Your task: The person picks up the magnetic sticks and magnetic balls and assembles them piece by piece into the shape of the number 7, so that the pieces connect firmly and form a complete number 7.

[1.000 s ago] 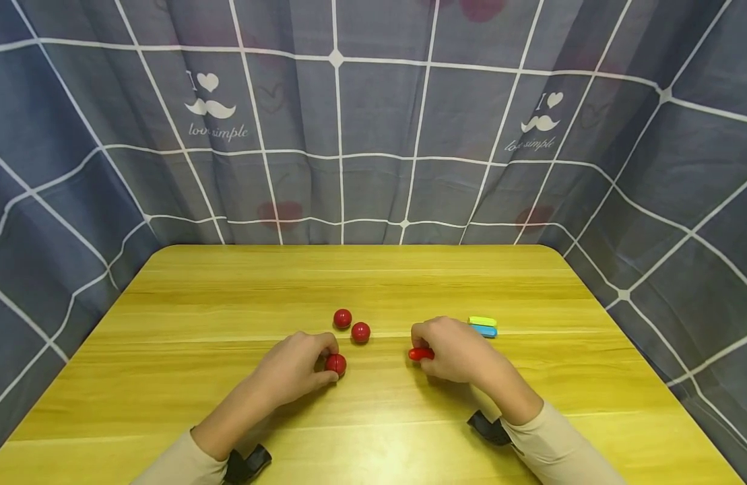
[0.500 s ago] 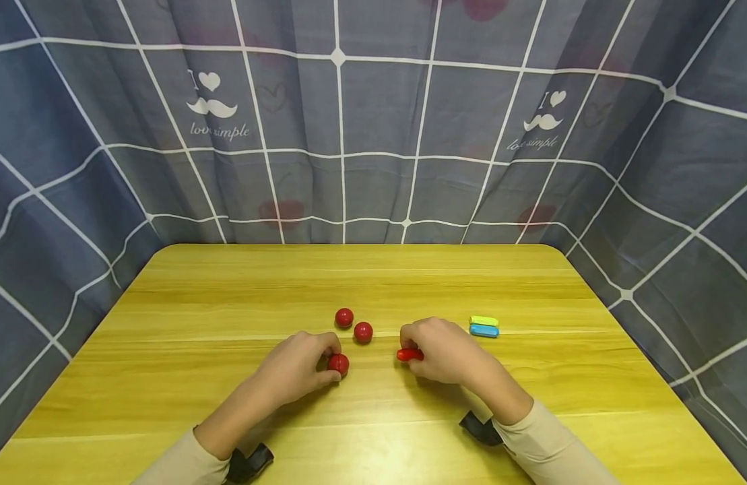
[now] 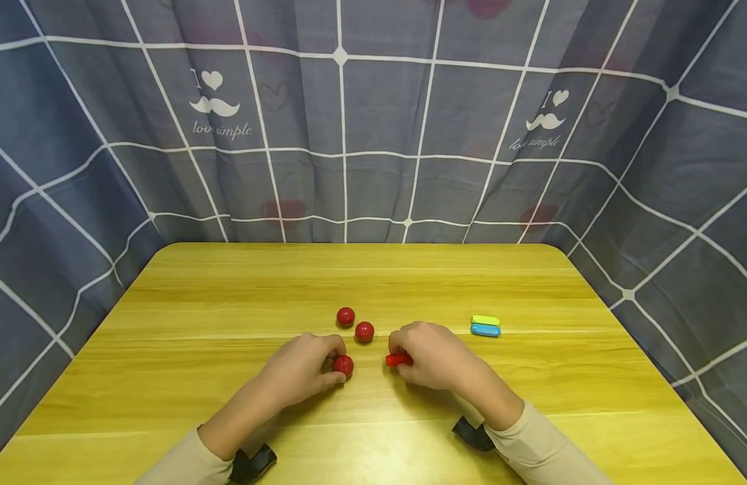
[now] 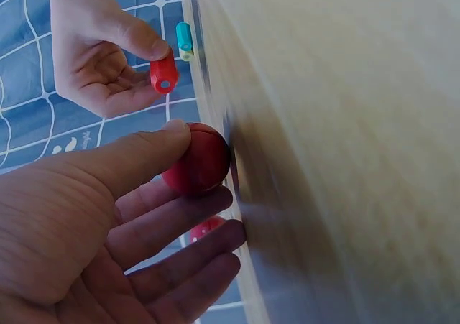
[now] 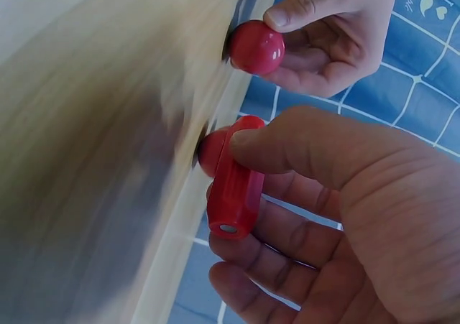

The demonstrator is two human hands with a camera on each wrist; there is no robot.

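My left hand (image 3: 303,370) pinches a shiny dark red ball (image 4: 201,164) with a seam line, low over the wooden table (image 3: 228,283). Its thumb lies on the upper side, fingers beneath. To the right, my right hand (image 3: 436,357) grips a short, stubby red plastic cylinder (image 5: 237,184) between thumb and fingers. A round, hole-like mark shows in its narrowed end. That red cylinder points left toward the held ball, with a small gap between them. Two more red balls, a farther one (image 3: 345,317) and a nearer one (image 3: 364,332), sit just beyond the hands.
At the right, a yellow-green stubby cylinder (image 3: 485,320) and a blue one (image 3: 485,331) lie side by side on the table. A grey-blue checked curtain (image 3: 373,121) hangs behind the table and along both sides.
My right hand has moved left with the red cylinder, closer to the held ball, uncovering the blue and yellow-green cylinders. The left hand keeps its grip, nearly still.
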